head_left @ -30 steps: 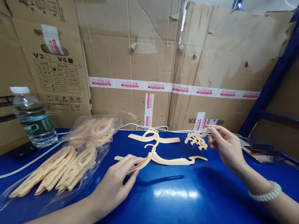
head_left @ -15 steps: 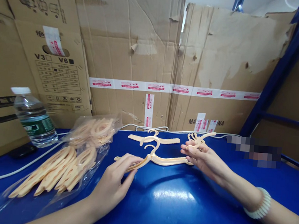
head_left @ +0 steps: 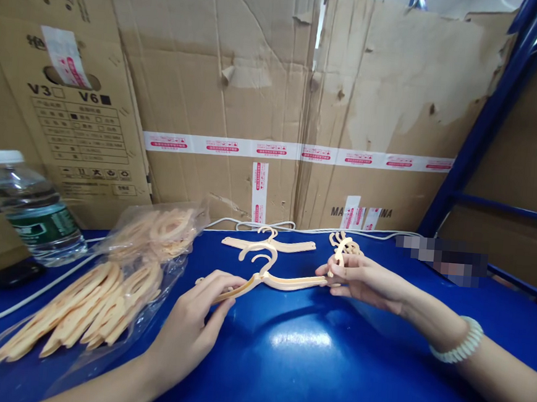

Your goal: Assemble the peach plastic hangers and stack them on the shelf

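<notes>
My left hand (head_left: 201, 313) is closed around the left arm of a cream plastic hanger (head_left: 294, 283), its thumb below and fingers on top. Two curved hooks show above the middle of this hanger. Between the fingertips of my right hand (head_left: 364, 280) is a loose cream hook (head_left: 340, 251), standing roughly upright. Those fingers are right at the hanger's right end; whether they also grip it I cannot tell. Behind, another hanger (head_left: 297, 247) lies on the blue table (head_left: 310, 378). Several more hooks (head_left: 337, 237) lie partly hidden behind my right hand.
To the left, a clear plastic bag (head_left: 170, 267) holds many cream hanger parts (head_left: 65, 309). A water bottle (head_left: 39, 220) and a black object (head_left: 16, 273) are beyond it. Cardboard sheets (head_left: 211, 97) line the back, with a white cable (head_left: 220, 222) along their foot.
The loose hook in my right hand has turned from pointing right to nearly upright. My left hand keeps its hold on the hanger. The whole view has shifted slightly.
</notes>
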Available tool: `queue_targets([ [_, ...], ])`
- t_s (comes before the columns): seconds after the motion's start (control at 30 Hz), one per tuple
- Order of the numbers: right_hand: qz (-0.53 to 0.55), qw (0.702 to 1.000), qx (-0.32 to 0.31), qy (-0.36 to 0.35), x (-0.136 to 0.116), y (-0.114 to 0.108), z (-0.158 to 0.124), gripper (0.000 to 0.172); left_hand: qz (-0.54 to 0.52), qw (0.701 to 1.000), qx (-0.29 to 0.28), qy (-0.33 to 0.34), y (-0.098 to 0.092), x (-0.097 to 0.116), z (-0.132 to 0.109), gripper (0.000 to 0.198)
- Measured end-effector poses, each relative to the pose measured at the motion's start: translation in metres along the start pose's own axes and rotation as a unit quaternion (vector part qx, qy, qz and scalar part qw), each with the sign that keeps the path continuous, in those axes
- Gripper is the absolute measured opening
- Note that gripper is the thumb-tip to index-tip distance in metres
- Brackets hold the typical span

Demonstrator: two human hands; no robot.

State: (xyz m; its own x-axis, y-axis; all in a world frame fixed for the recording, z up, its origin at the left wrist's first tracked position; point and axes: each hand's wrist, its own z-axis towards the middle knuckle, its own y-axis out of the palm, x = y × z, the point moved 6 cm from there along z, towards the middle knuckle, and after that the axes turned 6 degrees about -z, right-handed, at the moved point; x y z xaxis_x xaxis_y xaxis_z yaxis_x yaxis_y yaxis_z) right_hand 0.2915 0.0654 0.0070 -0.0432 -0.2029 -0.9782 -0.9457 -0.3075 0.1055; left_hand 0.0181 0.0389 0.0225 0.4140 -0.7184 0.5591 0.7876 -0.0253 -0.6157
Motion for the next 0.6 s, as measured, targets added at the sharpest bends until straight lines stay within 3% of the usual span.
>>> queue_targets([
  [0.3,0.017,0.999,-0.027,0.012,0.0078,0.0073,0.0031,0.026,0.006,0.999,0.012,0.031,-0.0015,0.006,0.0014,0.02],
  [0.6,-0.004,1.0,0.012,0.005,0.0078,0.0052,0.0031,0.021,0.004,0.999,0.007,0.035,0.0,0.003,0.0006,0.023],
])
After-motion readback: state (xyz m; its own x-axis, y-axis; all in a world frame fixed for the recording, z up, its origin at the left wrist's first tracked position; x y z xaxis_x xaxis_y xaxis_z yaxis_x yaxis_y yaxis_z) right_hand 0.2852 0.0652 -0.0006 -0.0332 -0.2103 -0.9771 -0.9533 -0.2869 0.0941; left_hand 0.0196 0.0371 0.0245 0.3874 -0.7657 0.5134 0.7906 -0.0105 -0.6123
